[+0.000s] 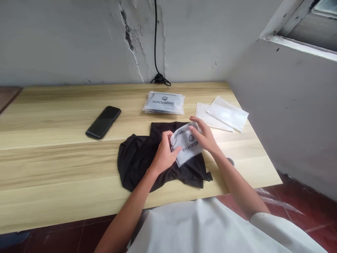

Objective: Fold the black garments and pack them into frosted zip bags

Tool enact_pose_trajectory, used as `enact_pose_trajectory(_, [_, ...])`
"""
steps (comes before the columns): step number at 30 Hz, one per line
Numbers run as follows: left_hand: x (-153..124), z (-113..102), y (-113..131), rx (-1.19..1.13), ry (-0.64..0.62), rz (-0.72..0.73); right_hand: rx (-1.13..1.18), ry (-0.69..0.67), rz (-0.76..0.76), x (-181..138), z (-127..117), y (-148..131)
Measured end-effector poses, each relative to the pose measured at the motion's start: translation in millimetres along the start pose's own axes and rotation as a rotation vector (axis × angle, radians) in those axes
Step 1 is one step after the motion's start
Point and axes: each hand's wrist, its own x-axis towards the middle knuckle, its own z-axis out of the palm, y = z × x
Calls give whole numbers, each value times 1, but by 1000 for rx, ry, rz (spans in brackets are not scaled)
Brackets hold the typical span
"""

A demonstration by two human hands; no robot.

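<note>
Head view, centre of frame: left hand point(164, 153) and right hand point(204, 135) both closed on a printed pouch point(188, 147), over a crumpled black garment point(137, 158) on the worktop point(52, 158). Left fingers point(176, 150) pinching its left end, right fingers point(195, 123) curled over its upper right edge. Best kept taut between both grips, clear of the cloth. Above centre, a stack of pouches point(164, 102); left of it, a phone point(103, 122); right, flat white bags point(228, 113).

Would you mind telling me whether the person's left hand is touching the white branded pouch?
Touching. The head view shows the left hand gripping the white branded pouch at its left edge with thumb and fingers, over the black cloth.
</note>
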Motion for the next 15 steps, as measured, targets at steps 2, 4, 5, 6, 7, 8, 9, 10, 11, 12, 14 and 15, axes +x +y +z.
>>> enact_pose_trajectory(2, [-1, -4, -1, -170, 26, 9, 185, 156, 55, 4, -12, 1])
enact_pose_trajectory(4, [4, -14, -1, -325, 75, 19, 266, 265, 111, 7, -20, 4])
enact_pose_trajectory(5, [10, -22, -1, -380, 108, 27, 285, 288, 136, 9, -22, 6])
enact_pose_trajectory(6, [19, -30, 0, -420, 145, 38, 300, 294, 160, 10, -23, 8])
enact_pose_trajectory(7, [32, -40, 1, -443, 185, 50, 311, 284, 181, 11, -23, 10])
enact_pose_trajectory(8, [48, -50, 3, -449, 222, 63, 316, 266, 196, 11, -21, 12])
enact_pose_trajectory(9, [68, -61, 4, -435, 261, 80, 315, 245, 205, 11, -19, 13])
enact_pose_trajectory(10, [89, -72, 4, -399, 288, 88, 307, 221, 208, 11, -16, 14])
enact_pose_trajectory(11, [112, -82, 5, -339, 308, 86, 294, 198, 206, 10, -13, 14])
enact_pose_trajectory(12, [134, -92, 5, -234, 314, 74, 277, 177, 200, 10, -10, 14])
enact_pose_trajectory(14, [174, -108, 4, 137, 262, 5, 238, 142, 182, 8, -4, 12])
enact_pose_trajectory(15, [190, -114, 4, 204, 240, -19, 219, 128, 174, 8, -1, 11])
